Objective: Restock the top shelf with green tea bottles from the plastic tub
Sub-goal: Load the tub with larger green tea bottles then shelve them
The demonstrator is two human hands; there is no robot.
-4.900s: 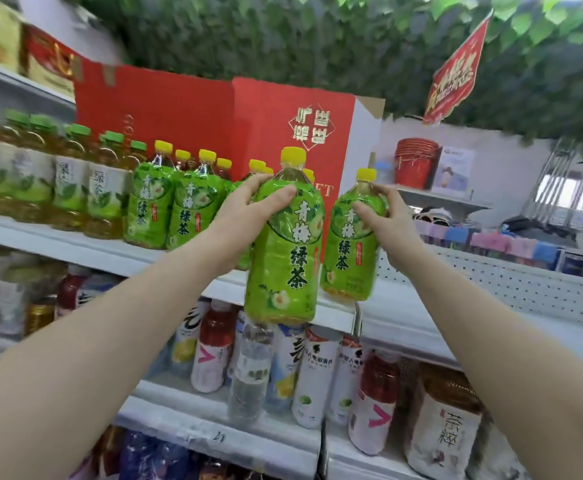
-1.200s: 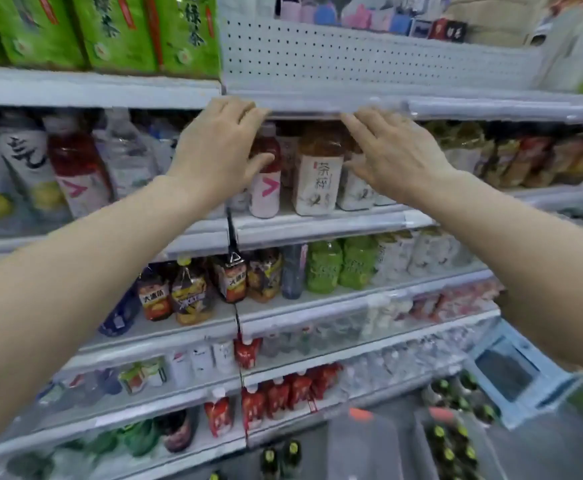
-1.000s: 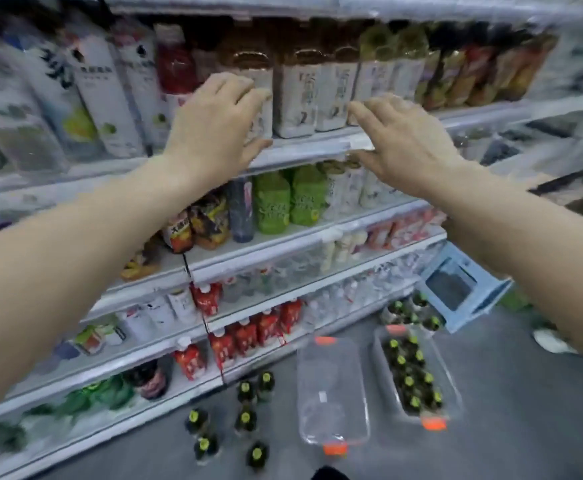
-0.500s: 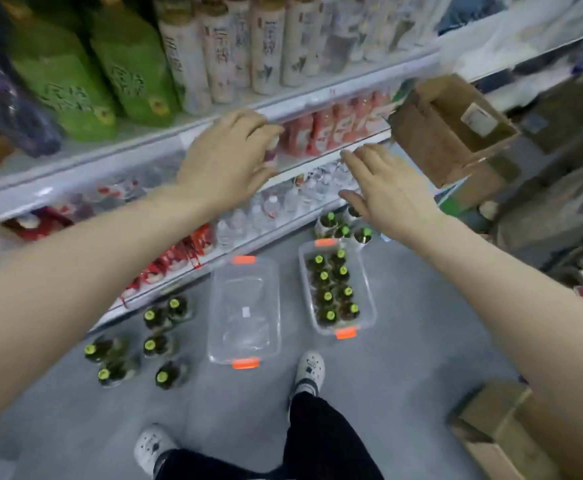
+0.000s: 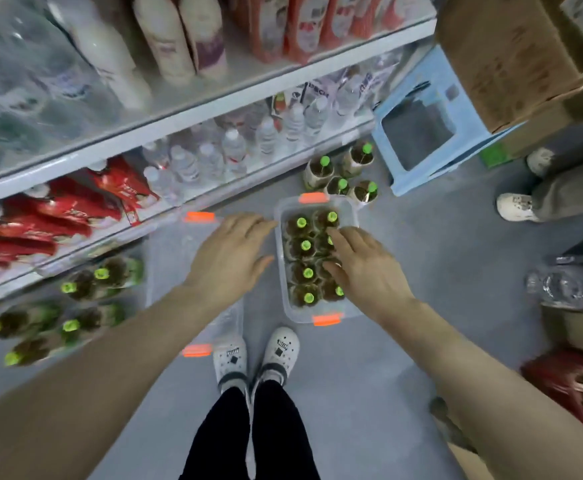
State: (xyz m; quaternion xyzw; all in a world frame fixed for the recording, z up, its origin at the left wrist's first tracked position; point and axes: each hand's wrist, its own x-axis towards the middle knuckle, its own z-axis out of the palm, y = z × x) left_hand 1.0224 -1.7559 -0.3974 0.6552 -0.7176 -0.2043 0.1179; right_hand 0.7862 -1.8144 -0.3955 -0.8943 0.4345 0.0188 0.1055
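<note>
Now the plastic tub sits on the grey floor at twelve o'clock from the white shoes, its green tea bottles upright with caps up. The right hand hangs over the tub's right half, fingers loosely spread and holding nothing; the left hand, equally splayed and empty, sits at nine o'clock of it. Half a second ago both hands were in front of the lower shelves, with the tub farther below them.

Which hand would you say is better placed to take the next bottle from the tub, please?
Probably the right hand: it hangs over the bottles in the tub, while the left hand is beside it.
</note>
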